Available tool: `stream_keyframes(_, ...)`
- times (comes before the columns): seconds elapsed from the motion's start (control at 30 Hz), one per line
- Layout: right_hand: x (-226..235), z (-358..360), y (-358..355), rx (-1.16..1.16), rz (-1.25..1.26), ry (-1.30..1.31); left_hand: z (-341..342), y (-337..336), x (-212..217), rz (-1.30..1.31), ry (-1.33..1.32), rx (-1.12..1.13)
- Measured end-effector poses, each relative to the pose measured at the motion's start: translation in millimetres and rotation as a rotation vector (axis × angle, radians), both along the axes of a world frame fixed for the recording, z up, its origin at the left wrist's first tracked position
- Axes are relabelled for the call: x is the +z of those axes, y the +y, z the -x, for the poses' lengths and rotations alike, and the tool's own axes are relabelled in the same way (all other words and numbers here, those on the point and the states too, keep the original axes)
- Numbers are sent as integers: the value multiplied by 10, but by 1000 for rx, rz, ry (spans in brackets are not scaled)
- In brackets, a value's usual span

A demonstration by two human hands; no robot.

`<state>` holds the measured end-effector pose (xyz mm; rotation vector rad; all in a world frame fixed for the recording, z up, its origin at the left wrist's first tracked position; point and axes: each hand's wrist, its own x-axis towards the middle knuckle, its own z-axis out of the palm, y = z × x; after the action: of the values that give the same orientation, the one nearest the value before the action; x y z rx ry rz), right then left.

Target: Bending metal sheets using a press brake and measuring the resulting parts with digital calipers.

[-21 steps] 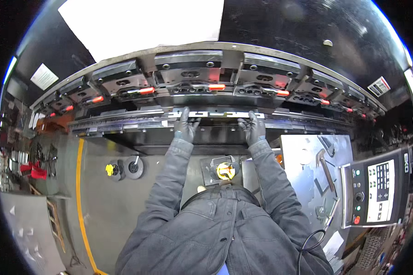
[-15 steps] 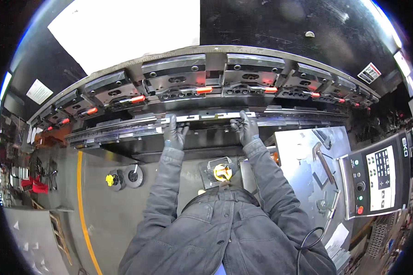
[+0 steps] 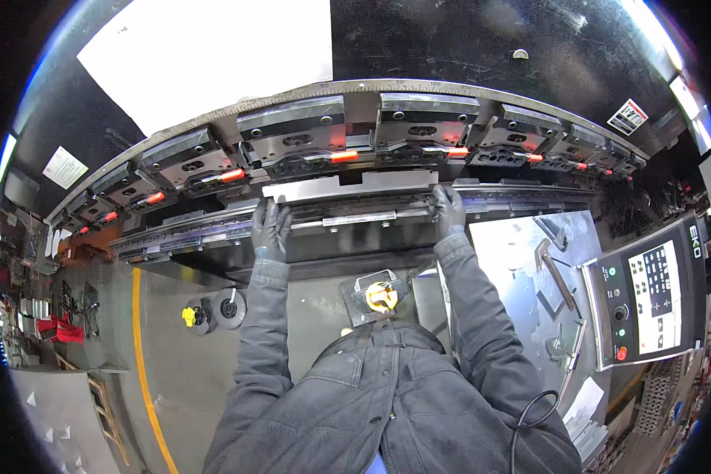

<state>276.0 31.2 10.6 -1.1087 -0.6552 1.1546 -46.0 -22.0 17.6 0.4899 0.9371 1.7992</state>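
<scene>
Pale metal strip [image 3: 351, 187] sat lengthwise along far edge of lower rail [image 3: 521, 201], near its middle, just our side of clamps [image 3: 292, 140]; resting or lifted, we couldn't tell
Step in hand, we judged: steadying strip by both ends; next move called for keeping ends level
Our hands well apart: left gloved hand [image 3: 271, 229] at strip's left end, right gloved hand [image 3: 449, 212] at right end, fingers half curled; firm grip we couldn't confirm
Farther right, hammer [image 3: 558, 278] lay toward right edge of side table [image 3: 494, 245]
</scene>
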Motion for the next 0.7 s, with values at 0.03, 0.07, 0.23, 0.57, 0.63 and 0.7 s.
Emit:
stream_keyframes(0.03,3,-15,51,28,8,-22,4,22,2,13,17,-25)
stream_keyframes(0.07,7,-25,98,57,15,-44,8,43,3,26,35,-50)
stream_keyframes(0.23,0,4,238,77,14,-18,-13,102,-1,90,48,-65)
stream_keyframes(0.57,-132,0,324,77,-19,82,-109,205,-112,136,60,64)
stream_keyframes(0.63,-267,-26,404,75,-27,74,-113,224,-114,147,69,84)
stream_keyframes(0.7,-488,-63,551,40,-46,46,-135,249,-121,144,68,79)
